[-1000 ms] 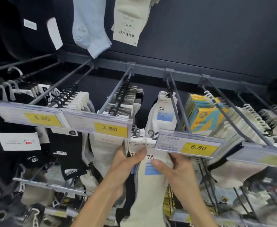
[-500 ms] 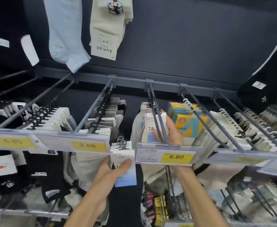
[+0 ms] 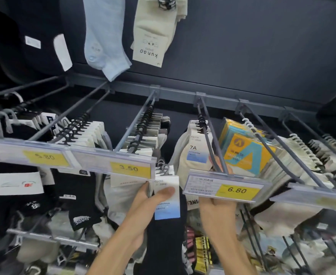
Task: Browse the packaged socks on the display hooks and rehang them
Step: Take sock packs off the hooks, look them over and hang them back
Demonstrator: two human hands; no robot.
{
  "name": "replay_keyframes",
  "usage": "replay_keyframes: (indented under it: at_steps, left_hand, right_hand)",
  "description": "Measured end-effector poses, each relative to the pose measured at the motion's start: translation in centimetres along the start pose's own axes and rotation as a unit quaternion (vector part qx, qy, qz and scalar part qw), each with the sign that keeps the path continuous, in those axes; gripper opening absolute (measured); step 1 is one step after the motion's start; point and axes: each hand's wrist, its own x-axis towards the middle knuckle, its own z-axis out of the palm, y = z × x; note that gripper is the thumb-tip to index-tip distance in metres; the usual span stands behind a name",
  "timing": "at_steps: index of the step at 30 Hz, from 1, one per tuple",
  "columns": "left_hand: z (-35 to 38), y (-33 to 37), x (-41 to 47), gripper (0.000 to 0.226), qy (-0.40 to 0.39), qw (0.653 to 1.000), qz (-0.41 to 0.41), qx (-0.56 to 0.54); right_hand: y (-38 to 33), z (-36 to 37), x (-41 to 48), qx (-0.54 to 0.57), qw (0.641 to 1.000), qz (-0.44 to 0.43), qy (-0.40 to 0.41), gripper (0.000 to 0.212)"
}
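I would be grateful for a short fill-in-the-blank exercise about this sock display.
The left hand grips a sock pack whose socks are ___.
The right hand reaches behind the price tag reading ___.
The cream socks hanging above that tag are marked ___.
Missing words: black; 6.80; 7A.

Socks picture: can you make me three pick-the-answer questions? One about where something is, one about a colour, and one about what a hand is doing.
1. The yellow-and-blue pack hangs:
A) on the floor
B) right of the white 7A socks
C) in a hand

2. The socks in the left hand are:
A) black
B) red
C) green

3. The left hand is:
A) empty
B) holding socks
C) waving

Answers:
1. B, it hangs on the next hook to the right of the white 7A socks.
2. A, black cloth hangs below the label.
3. B, the thumb pinches the label.
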Motion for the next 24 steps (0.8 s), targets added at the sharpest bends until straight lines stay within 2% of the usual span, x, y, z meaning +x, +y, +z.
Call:
replay_keyframes:
  at_steps: [1,2,3,5,7,10,14,17,18,20,22,24]
  left_hand:
    - [0.0,0.0,0.0,0.07,-0.003,1.0,0.005,0.004]
    - [0.0,-0.1,0.0,0.068,-0.009,1.0,0.009,0.008]
    - [0.1,-0.2,0.0,0.063,-0.015,1.0,0.013,0.01]
    - [0.2,-0.3,0.0,0.042,-0.025,1.0,0.017,0.006]
    - [0.2,-0.4,0.1,0.032,-0.041,0.999,0.021,-0.017]
    - [0.2,-0.4,0.2,0.054,-0.059,0.996,0.003,-0.069]
    - [0.6,-0.1,0.5,0.046,-0.057,0.998,0.014,-0.031]
    - [0.8,-0.1,0.8,0.054,-0.033,0.998,0.047,-0.015]
    - [1.0,-0.1,0.9,0.048,-0.026,0.998,0.059,-0.005]
    - [1.2,-0.3,1.1,0.02,-0.022,0.997,0.078,0.021]
    - [1.3,-0.5,1.2,0.021,-0.024,0.996,0.086,0.032]
    - [1.3,-0.7,1.4,0.021,-0.016,0.996,0.086,0.026]
  right_hand:
    - [0.1,0.0,-0.5,-0.007,0.998,-0.055,-0.026,0.027]
    - [0.2,0.0,-1.5,-0.007,0.995,-0.068,-0.073,0.039]
    - [0.0,0.2,-2.1,-0.004,0.992,-0.052,-0.113,0.049]
    - [0.5,0.7,-2.5,0.01,0.99,-0.015,-0.142,0.058]
    - [1.0,0.5,-2.2,0.013,0.991,0.001,-0.134,0.054]
    - [0.8,-0.4,-1.8,0.02,0.992,0.002,-0.126,0.045]
    - [0.9,-1.3,-1.6,0.053,0.993,0.011,-0.107,0.037]
    - [0.6,-1.4,-1.4,0.09,0.992,-0.01,-0.09,0.027]
    - [0.4,-1.4,-1.3,0.11,0.99,-0.018,-0.087,0.025]
    - [0.3,-1.6,-1.2,0.133,0.986,-0.028,-0.098,0.028]
    - [0.5,-1.8,-0.9,0.126,0.985,-0.026,-0.116,0.033]
    - [1.1,-2.1,-0.6,0.149,0.985,-0.006,-0.092,0.035]
